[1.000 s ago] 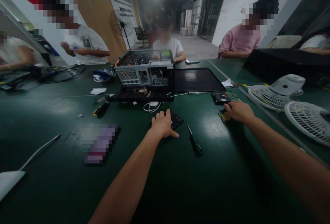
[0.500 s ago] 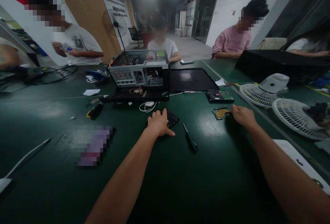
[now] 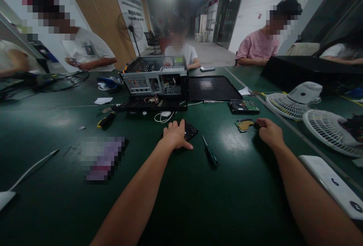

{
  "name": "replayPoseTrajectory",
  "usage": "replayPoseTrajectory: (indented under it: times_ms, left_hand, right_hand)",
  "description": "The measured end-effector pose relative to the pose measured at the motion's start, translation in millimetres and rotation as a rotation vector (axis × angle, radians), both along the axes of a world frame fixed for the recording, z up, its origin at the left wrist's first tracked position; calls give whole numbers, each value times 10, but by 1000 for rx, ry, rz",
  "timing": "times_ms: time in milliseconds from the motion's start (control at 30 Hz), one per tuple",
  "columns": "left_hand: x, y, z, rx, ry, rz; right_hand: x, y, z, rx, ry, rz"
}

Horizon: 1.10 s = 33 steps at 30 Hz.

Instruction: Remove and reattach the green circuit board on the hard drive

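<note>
— Hands first: where is the left hand (image 3: 176,137)?
— Centre of the frame. It lies flat and released, palm down on a black drive (image 3: 192,130) on the green table (image 3: 212,208), fingers spread and clasping nothing.
— And the right hand (image 3: 270,132)?
— Right of centre, knuckles up, fingers curled down toward the table. Its fingertips are at a small dark piece (image 3: 256,125) just beside a small circuit board (image 3: 243,125). Whether they pinch that piece, I cannot tell.
— What lies between the hands?
— A green-handled screwdriver (image 3: 210,156), just right of the left hand, touching neither.
— Further up the frame?
— A stripped computer case (image 3: 155,81) sits above the left hand, with a black side panel (image 3: 211,88) lying flat to its right. A second drive (image 3: 244,106), green board up, is just above the circuit board. Two white fans (image 3: 295,100) lie at the right edge.
</note>
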<state>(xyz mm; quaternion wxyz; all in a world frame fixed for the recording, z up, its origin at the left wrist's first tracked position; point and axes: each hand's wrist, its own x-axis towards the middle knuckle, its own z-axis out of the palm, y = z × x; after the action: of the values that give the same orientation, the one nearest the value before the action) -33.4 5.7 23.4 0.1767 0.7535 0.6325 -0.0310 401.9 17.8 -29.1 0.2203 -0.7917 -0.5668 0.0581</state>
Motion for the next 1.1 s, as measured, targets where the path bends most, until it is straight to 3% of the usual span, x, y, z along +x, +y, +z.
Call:
replayPoseTrajectory:
  times_ms: [400,933,1100]
  left_hand:
    - [-7,26,-28,-23,89,-23]
    - [-11,39,-23,-43,90,-32]
    - [2,16,-25,-26,91,-30]
  right_hand:
    - [3,-94,-85,118,68,15]
    - [-250,-196,101,-44,70,57]
    - [-358,-187,30,174,-101,119]
